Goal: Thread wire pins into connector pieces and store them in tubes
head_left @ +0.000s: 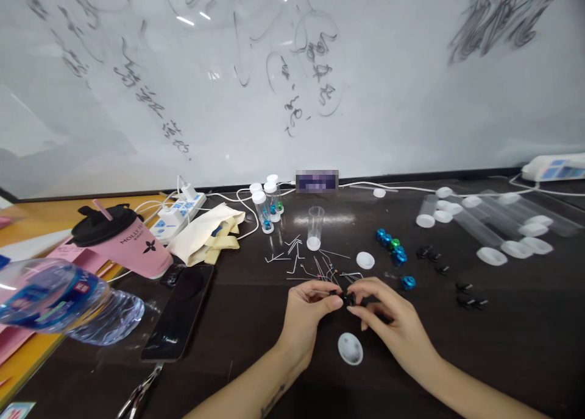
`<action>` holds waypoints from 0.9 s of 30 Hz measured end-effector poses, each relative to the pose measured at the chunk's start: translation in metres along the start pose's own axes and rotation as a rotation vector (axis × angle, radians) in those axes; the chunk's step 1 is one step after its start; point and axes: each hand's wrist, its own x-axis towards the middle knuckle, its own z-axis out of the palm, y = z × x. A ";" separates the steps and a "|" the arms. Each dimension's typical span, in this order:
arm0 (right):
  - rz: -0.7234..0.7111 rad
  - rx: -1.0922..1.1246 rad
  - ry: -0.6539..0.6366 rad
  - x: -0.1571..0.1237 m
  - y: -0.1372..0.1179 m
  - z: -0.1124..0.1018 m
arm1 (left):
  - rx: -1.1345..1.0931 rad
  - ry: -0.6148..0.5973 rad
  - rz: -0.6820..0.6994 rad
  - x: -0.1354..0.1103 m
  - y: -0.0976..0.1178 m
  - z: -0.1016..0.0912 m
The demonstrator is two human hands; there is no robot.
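Observation:
My left hand (305, 312) and my right hand (388, 318) meet over the dark table, fingertips pinched on a small black part (350, 298). Its exact kind is too small to tell, and fingers cover some of it. Just beyond the fingers lie thin metal pins (326, 270) and bent wires (295, 245). Nearest to my wrists is a round white cap (350, 349); a second white cap (365, 260) lies past my right fingertips. An open clear tube (315, 227) stands on its white base behind the pins. Blue and green knobs (398, 256) sit to the right.
More black parts (470, 297) and several clear tubes with white caps (491, 256) lie at right. Filled tubes (264, 212) stand at back left. At left are a phone (180, 312), pliers (139, 394), a water bottle (68, 300), a pink cup (132, 242) and a power strip (176, 221).

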 end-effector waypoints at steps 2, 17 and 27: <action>0.005 -0.015 -0.017 0.000 0.000 -0.001 | -0.003 -0.002 0.001 0.000 -0.001 0.000; -0.030 -0.100 0.000 -0.003 0.003 -0.001 | 0.000 -0.019 -0.003 -0.001 -0.002 0.000; -0.034 -0.100 0.044 0.000 0.005 -0.001 | -0.046 0.004 0.004 0.001 0.001 -0.002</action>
